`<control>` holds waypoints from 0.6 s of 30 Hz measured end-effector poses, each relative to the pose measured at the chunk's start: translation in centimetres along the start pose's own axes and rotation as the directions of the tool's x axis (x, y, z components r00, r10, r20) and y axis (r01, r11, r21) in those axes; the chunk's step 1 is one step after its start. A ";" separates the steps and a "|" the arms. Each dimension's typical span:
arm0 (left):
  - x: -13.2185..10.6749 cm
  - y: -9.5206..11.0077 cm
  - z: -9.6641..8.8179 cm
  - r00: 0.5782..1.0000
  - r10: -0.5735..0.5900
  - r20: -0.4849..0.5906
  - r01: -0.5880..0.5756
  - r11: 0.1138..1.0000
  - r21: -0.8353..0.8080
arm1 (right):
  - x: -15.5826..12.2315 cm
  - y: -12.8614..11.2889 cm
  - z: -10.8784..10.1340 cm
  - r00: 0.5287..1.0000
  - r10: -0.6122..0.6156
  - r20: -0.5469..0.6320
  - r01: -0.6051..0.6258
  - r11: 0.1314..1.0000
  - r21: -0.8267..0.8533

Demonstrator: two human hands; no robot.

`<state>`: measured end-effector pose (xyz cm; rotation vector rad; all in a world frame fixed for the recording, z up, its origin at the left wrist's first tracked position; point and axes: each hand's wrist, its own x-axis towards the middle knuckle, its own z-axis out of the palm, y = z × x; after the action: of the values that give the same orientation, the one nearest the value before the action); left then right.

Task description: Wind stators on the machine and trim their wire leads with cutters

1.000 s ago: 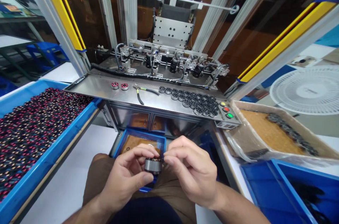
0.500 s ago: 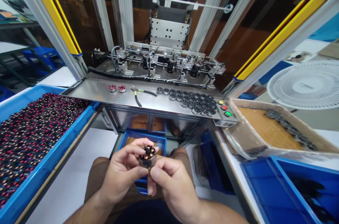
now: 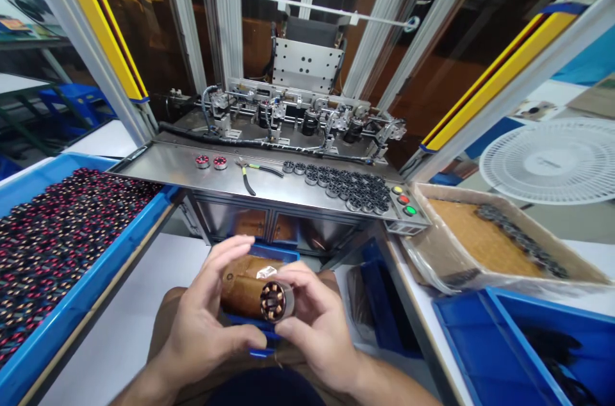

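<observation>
A small motor stator (image 3: 273, 302) with copper windings and a metal rim is pinched between the thumb and fingers of my right hand (image 3: 319, 323). Its wound face is tilted up toward me. My left hand (image 3: 204, 316) is just to the left, fingers and thumb spread apart, holding nothing. Below both hands, between my knees, a blue crate (image 3: 288, 257) shows, with brown sheet material (image 3: 240, 291) in it.
Side cutters (image 3: 247, 177), two red-wound stators (image 3: 211, 162) and rows of dark stator cores (image 3: 348, 185) lie on the metal ledge, before a winding machine (image 3: 307, 114). A blue bin (image 3: 163, 204) of wound stators stands left; a carton (image 3: 427, 246) and blue bin (image 3: 461, 323) right.
My left hand has let go of the stator and opened, moving slightly left. The stator has turned in my right hand and now sits a little lower and farther right.
</observation>
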<state>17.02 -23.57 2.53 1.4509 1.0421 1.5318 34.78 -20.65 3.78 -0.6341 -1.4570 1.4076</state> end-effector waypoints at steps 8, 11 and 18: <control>-0.7 0.6 0.3 0.984 -0.139 0.112 0.123 0.983 0.138 | 0.2 -0.5 -1.1 0.896 -0.404 0.185 0.439 0.741 -0.508; -0.3 0.8 0.4 0.992 -0.065 0.113 0.042 0.981 0.190 | 0.2 -1.0 -1.5 0.905 -0.363 0.222 0.424 0.805 -0.415; -0.4 1.3 0.4 0.995 -0.023 0.095 -0.001 0.970 0.244 | 0.1 -1.9 -1.4 0.958 -0.274 0.089 0.288 0.893 -0.347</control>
<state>17.48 -24.39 3.63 1.6659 1.2102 1.3462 36.43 -20.29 5.43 -0.5917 -1.7765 0.9412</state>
